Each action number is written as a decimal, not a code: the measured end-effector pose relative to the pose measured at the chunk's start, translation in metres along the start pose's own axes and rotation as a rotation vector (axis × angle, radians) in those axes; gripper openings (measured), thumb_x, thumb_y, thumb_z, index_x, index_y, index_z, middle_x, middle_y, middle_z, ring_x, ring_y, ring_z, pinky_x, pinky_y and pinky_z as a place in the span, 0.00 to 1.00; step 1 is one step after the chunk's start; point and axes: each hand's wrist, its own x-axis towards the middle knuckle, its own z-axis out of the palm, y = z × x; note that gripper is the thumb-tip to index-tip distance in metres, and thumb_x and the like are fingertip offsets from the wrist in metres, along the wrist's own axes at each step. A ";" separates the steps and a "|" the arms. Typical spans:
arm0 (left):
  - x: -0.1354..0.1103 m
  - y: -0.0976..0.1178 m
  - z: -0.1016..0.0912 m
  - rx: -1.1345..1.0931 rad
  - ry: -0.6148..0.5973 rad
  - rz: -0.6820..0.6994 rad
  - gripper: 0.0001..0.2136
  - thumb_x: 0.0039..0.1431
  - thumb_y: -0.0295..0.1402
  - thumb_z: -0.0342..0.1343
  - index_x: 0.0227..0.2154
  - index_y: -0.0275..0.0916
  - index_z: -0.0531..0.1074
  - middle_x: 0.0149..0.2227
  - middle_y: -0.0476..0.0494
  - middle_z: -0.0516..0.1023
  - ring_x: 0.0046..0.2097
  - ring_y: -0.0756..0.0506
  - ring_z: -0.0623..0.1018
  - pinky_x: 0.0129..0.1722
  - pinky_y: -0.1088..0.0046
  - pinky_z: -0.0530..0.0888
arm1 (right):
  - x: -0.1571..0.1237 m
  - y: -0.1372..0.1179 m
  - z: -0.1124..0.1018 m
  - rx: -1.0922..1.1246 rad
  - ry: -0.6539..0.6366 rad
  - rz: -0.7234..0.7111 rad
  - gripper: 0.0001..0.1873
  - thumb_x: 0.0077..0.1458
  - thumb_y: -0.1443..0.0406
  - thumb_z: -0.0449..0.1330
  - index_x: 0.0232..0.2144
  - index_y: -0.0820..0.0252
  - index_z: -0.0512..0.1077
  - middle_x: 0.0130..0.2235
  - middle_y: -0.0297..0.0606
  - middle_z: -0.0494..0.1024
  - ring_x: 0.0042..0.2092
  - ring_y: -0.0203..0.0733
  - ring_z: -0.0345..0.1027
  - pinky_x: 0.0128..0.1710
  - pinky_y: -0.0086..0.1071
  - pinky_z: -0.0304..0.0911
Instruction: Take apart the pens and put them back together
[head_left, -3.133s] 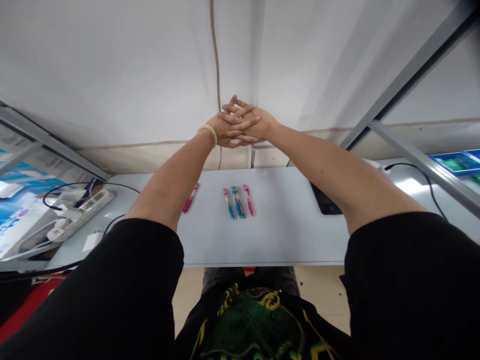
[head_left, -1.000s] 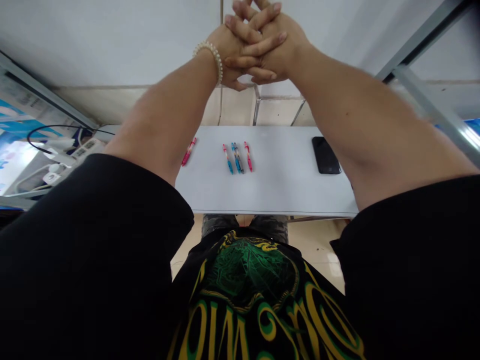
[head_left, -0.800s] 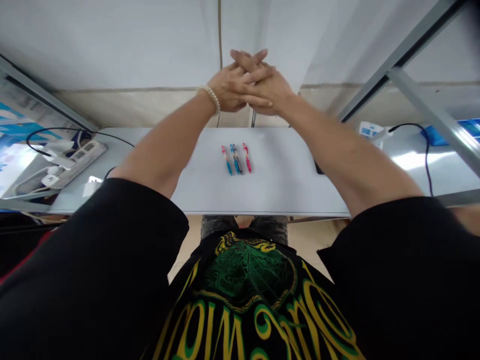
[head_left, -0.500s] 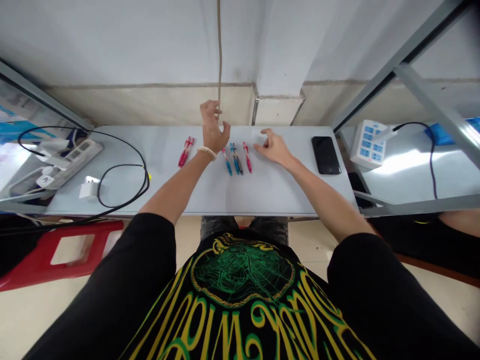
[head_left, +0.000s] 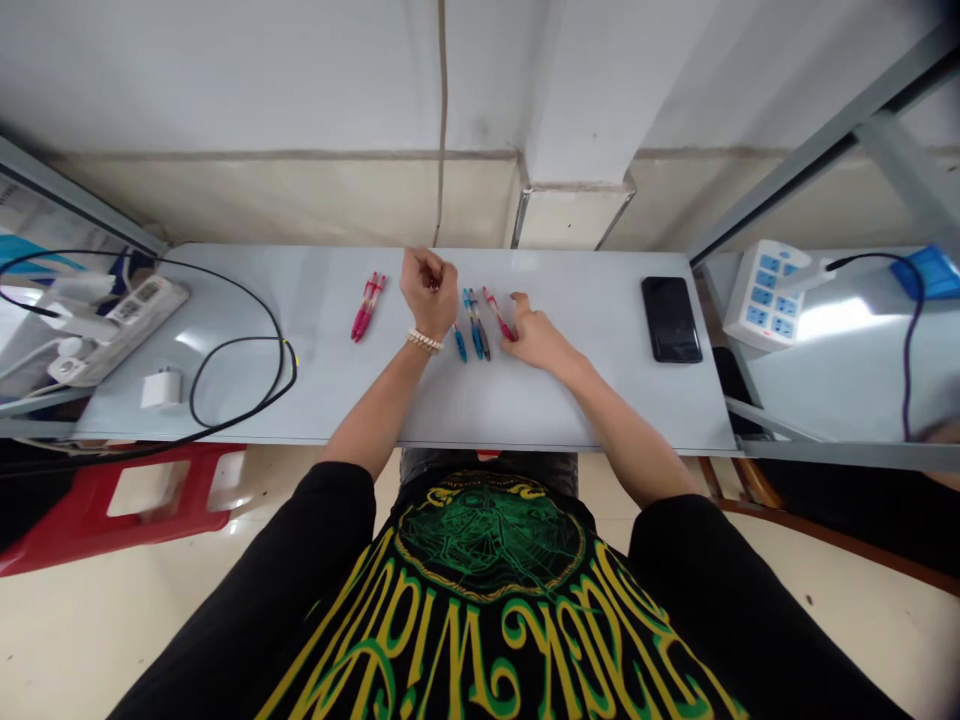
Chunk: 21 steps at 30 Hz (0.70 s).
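Observation:
My left hand (head_left: 427,292) is curled shut above the table (head_left: 585,400), with a pearl bracelet (head_left: 424,342) on its wrist. A red-and-blue pen (head_left: 460,345) runs out from beside that hand, its upper part hidden. My right hand (head_left: 534,335) has its fingertips closed on the lower end of a pink pen (head_left: 498,314), which lies slanted. Between the hands lies a blue pen (head_left: 475,325). A pair of pink pens (head_left: 367,307) lies to the left of my left hand.
A black phone (head_left: 671,320) lies at the table's right end. On the left are a power strip (head_left: 120,330), a white charger (head_left: 161,390) and a looped black cable (head_left: 240,395). Another power strip (head_left: 761,295) stands on the shelf at right.
My clasped hands came apart and dropped from high above the table to the pens. My left hand has curled shut. The pink pen now slants toward my right hand.

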 end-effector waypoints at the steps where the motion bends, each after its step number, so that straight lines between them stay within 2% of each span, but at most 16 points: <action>1: -0.006 0.001 -0.003 -0.011 0.016 0.009 0.23 0.69 0.53 0.60 0.31 0.47 0.55 0.28 0.53 0.56 0.30 0.46 0.63 0.33 0.64 0.67 | 0.001 0.003 0.001 0.047 0.006 0.005 0.46 0.52 0.62 0.61 0.71 0.71 0.56 0.31 0.39 0.78 0.36 0.57 0.76 0.38 0.44 0.71; 4: -0.021 0.005 -0.013 -0.062 -0.020 0.033 0.26 0.67 0.57 0.64 0.30 0.45 0.59 0.27 0.53 0.60 0.29 0.48 0.64 0.31 0.67 0.67 | 0.008 0.016 0.003 0.263 0.068 -0.006 0.44 0.51 0.61 0.62 0.68 0.72 0.58 0.32 0.35 0.77 0.33 0.48 0.72 0.37 0.41 0.68; 6: -0.028 0.007 -0.017 -0.082 -0.097 -0.034 0.25 0.65 0.60 0.65 0.33 0.44 0.66 0.30 0.51 0.67 0.31 0.49 0.69 0.33 0.69 0.70 | 0.012 0.021 0.005 0.428 0.109 -0.077 0.41 0.51 0.60 0.63 0.65 0.69 0.59 0.32 0.32 0.75 0.31 0.42 0.68 0.36 0.38 0.66; 10: -0.033 0.009 -0.016 -0.194 -0.144 -0.337 0.28 0.59 0.61 0.71 0.45 0.44 0.72 0.38 0.47 0.76 0.36 0.48 0.79 0.38 0.70 0.77 | 0.010 0.017 0.010 0.701 0.092 -0.266 0.28 0.59 0.54 0.67 0.57 0.58 0.69 0.33 0.29 0.74 0.30 0.35 0.63 0.32 0.32 0.61; 12: -0.032 0.011 -0.015 -0.291 -0.190 -0.513 0.30 0.56 0.61 0.74 0.47 0.43 0.73 0.41 0.45 0.80 0.38 0.47 0.82 0.37 0.70 0.79 | 0.006 0.013 0.012 0.764 0.077 -0.303 0.25 0.63 0.49 0.68 0.54 0.57 0.75 0.32 0.30 0.74 0.29 0.33 0.60 0.30 0.31 0.59; 16: -0.027 0.025 -0.019 -0.481 -0.434 -0.791 0.28 0.55 0.59 0.75 0.44 0.40 0.78 0.38 0.43 0.86 0.37 0.46 0.87 0.39 0.69 0.84 | 0.000 0.011 0.017 0.799 0.120 -0.263 0.29 0.62 0.40 0.69 0.48 0.58 0.81 0.25 0.27 0.69 0.26 0.32 0.56 0.27 0.30 0.55; 21: -0.021 0.042 -0.026 -0.581 -0.508 -0.864 0.25 0.53 0.51 0.80 0.42 0.39 0.78 0.45 0.41 0.89 0.48 0.43 0.89 0.50 0.66 0.87 | 0.002 0.018 0.024 0.922 0.199 -0.156 0.32 0.60 0.36 0.69 0.44 0.59 0.83 0.24 0.28 0.71 0.23 0.30 0.57 0.23 0.28 0.53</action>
